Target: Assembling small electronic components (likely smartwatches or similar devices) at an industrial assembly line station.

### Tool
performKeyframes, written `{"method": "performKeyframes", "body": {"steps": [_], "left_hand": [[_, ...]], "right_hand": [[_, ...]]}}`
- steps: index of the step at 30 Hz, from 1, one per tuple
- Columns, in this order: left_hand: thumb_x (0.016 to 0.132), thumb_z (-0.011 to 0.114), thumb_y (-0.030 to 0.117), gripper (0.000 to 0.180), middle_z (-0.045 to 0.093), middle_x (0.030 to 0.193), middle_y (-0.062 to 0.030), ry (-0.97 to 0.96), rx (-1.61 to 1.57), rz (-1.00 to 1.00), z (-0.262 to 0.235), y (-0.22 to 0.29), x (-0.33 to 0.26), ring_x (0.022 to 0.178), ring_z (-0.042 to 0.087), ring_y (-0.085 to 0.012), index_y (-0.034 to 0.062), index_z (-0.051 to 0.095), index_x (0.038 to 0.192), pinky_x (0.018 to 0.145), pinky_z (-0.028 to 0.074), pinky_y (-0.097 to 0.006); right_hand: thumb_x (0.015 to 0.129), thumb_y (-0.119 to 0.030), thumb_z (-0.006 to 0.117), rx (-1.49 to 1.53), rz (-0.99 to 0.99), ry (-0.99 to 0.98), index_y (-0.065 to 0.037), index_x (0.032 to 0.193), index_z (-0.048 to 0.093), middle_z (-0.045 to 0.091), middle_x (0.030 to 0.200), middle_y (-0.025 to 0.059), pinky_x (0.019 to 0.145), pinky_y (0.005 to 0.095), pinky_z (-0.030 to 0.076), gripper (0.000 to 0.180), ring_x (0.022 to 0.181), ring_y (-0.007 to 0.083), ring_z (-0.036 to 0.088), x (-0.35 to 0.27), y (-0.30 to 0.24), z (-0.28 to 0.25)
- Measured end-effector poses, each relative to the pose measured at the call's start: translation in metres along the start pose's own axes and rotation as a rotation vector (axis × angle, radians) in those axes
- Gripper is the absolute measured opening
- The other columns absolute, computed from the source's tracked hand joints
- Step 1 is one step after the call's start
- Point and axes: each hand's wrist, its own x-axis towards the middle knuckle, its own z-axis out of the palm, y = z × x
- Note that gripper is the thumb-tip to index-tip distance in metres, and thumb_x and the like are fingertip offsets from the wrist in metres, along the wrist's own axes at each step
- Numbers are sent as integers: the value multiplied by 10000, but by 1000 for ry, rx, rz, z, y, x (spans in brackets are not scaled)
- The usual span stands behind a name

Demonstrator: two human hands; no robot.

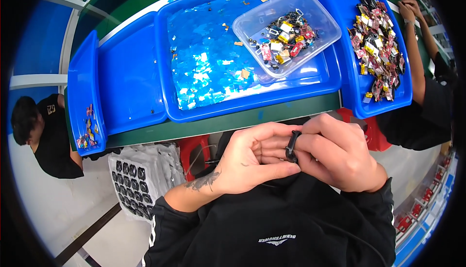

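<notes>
both hands pinch small black ring part (291, 146): left hand (252, 162) and right hand (335, 157) closed on it; slip would drop it into lap, away from blue tray (252, 104)

A green table (228, 121) holds four blue trays side by side. The thin left tray (82, 82) and the far right tray (349, 48) hold small bright parts. The next tray (131, 72) looks almost bare. The big middle tray (204, 111) carries shiny blue scraps and a clear tub (320, 19).
</notes>
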Motion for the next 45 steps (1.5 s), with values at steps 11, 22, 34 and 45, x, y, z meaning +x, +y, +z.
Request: {"method": "performKeyframes", "body": {"steps": [11, 22, 34, 45], "left_hand": [[806, 674, -86, 532, 622, 1158, -147, 12, -39, 3, -5, -7, 0, 1077, 614, -194, -27, 467, 1292, 903, 521, -297], [827, 652, -76, 538, 630, 1152, -142, -29, -94, 37, -7, -10, -3, 1057, 625, -193, -41, 450, 1325, 913, 515, -296], [972, 491, 73, 513, 545, 1298, -179, 10, -248, 15, -6, -5, -5, 1070, 631, -270, 1, 306, 1445, 858, 546, -311], [861, 621, -56, 335, 540, 1165, -127, 195, 234, 238, 10, -20, 2, 959, 639, -179, -40, 548, 1188, 782, 566, -282]], "right_hand": [[621, 12, 694, -7, -78, 61, -2, 812, 584, 568, 803, 87, 461, 286, 478, 222, 599, 199, 602, -3, 8, 11], [649, 48, 723, 120, 27, 69, -9, 848, 627, 561, 795, 92, 502, 299, 487, 228, 622, 209, 597, -5, 4, 1], [930, -112, 502, 1209, 657, 460, 78, 1222, 490, 509, 1051, 101, 657, 269, 497, 349, 776, 112, 527, -24, 0, 9], [845, 51, 630, 1304, 597, 613, 31, 1173, 472, 517, 1043, 98, 787, 324, 566, 364, 846, 157, 603, -33, -9, 37]]}}
